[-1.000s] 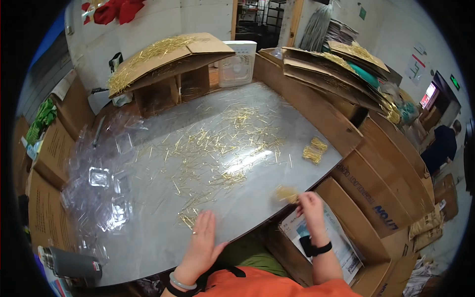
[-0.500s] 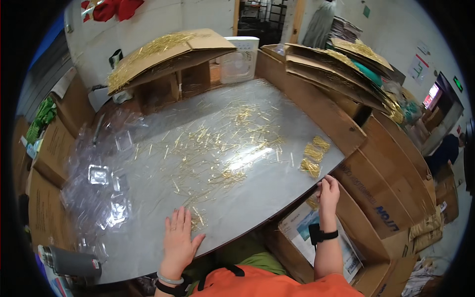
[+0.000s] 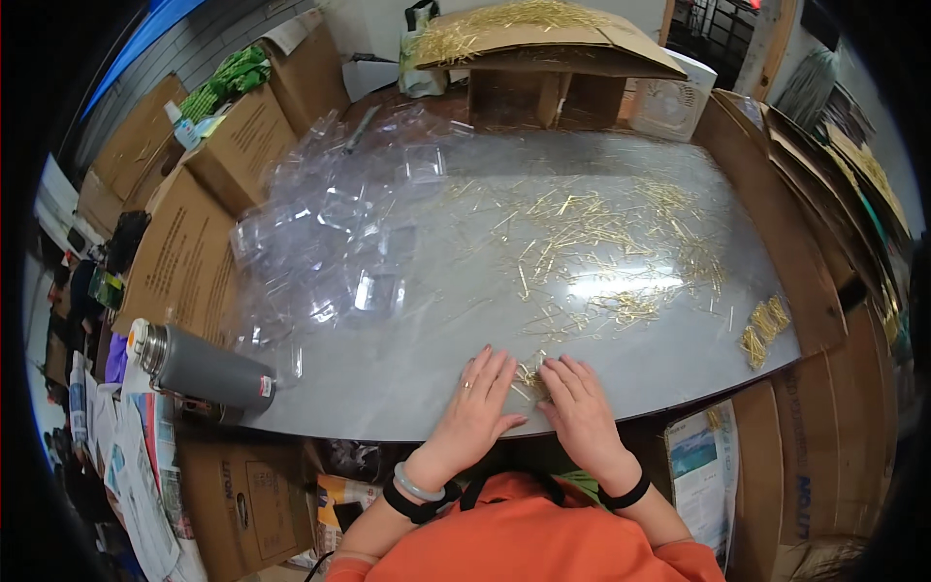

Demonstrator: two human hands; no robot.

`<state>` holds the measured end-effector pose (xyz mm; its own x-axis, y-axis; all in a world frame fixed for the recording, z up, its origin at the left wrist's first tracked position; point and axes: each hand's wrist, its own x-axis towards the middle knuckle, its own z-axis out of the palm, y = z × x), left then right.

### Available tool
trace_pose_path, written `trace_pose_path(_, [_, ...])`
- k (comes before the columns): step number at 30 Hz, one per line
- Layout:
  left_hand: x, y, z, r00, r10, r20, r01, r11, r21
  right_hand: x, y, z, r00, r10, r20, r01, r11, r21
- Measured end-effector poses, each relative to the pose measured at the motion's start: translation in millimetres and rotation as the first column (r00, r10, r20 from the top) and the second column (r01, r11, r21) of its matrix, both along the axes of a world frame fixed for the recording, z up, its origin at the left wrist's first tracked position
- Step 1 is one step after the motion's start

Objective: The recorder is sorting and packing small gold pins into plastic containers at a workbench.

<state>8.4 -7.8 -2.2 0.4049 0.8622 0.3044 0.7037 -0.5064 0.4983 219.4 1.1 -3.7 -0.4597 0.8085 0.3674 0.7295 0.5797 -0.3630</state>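
Both of my hands rest low over the near edge of the grey tabletop [image 3: 407, 335]. My left hand [image 3: 475, 400] lies with its fingers stretched out, a ring on one of them. Opposite it, my right hand [image 3: 584, 405] is also laid out, its fingers extended and angled inward. Between the two sits a small cluster of thin gold-coloured metal pins [image 3: 529, 374], partly covered by the fingertips. A wide scatter of the same loose gold pins [image 3: 621, 223] spreads over the middle and right of the table. Neat gold bundles [image 3: 763, 332] lie at the right edge.
Clear plastic boxes [image 3: 335, 218] are heaped on the left of the table. A grey flask [image 3: 206, 369] lies tilted at the near left corner. Cardboard boxes [image 3: 179, 281] line the left side; a cardboard sheet [image 3: 572, 44] bearing gold pins stands at the back.
My right hand has come from the table's right edge to beside my left hand, near the small cluster. The view has swung left, bringing the flask and left-hand boxes further in.
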Motion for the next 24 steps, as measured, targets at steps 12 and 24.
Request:
trace_pose_path(12, [-1.8,-1.3,-6.9,1.0,-0.008,-0.01,0.007,0.999,-0.043,-8.9,34.4,8.1,0.997,-0.064,0.038,0.064,0.998,0.013])
trace_pose_path(24, [1.9,-1.7,-9.4,0.995,0.012,-0.095,-0.004,0.996,0.086,30.4,34.3,6.8,0.981,-0.156,-0.117,0.147,0.986,-0.082])
